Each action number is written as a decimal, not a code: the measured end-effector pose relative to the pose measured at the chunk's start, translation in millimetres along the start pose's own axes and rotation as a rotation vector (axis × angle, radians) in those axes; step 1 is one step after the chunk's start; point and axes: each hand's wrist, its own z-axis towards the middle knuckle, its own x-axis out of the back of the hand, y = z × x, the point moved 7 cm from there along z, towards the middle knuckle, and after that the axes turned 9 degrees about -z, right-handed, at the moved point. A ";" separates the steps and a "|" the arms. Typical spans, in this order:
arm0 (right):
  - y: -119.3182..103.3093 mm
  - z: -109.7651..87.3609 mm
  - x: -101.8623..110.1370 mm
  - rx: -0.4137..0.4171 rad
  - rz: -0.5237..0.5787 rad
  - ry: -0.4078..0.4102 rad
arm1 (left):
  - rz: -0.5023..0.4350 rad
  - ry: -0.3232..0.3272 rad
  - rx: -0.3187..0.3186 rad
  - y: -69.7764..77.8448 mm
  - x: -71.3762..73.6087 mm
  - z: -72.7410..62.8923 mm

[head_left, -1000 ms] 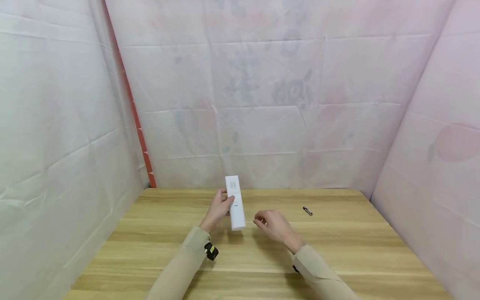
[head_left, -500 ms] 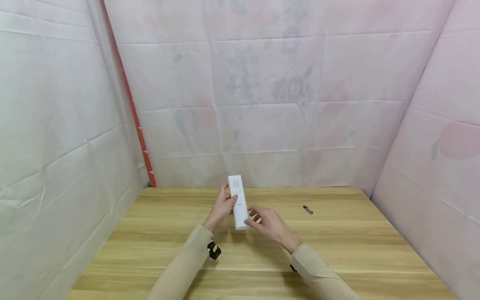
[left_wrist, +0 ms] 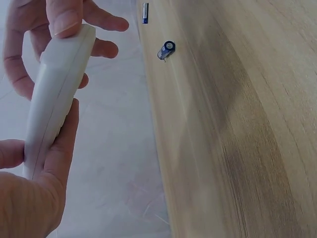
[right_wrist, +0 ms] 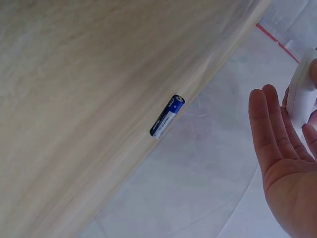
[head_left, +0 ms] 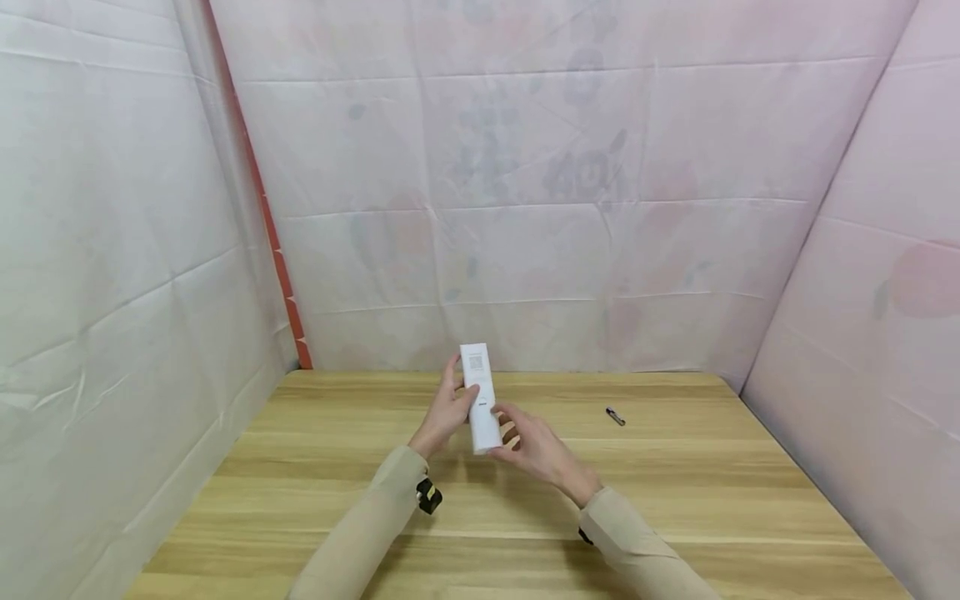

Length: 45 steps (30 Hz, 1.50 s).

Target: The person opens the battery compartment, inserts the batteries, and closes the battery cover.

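1. Left hand (head_left: 447, 410): thumb laid on the printed face of a white remote-like device (head_left: 484, 421), with the other fingers at its side and underneath; the grip is narrow and filled by the device, which is raised off the table (head_left: 262, 500).

2. Right hand (head_left: 542, 450): thumb at the device's near end, index finger against its side, the remaining fingers spread loosely (how firmly the two digits press cannot be told).

3. Change: one second ago the right fingers stood apart from the device; they now touch it, while the left fingers hold on as before. The handling appears to have become two-handed, the left hand supporting and the right working at the near end.

4. Printed face: a square code (head_left: 476, 363) lies beyond the left thumb, farther from the right fingers.

5. Batteries: the left wrist view shows a nearer battery (left_wrist: 166, 49), seen end-on, and a farther battery (left_wrist: 145, 13), both well apart from the fingers. The head view makes out only one, to the right of the right fingers (which one is unclear).
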 end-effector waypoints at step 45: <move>-5.4 -1.0 2.9 -0.049 -0.076 0.054 | 0.048 -0.020 -0.004 3.3 -18.1 -8.1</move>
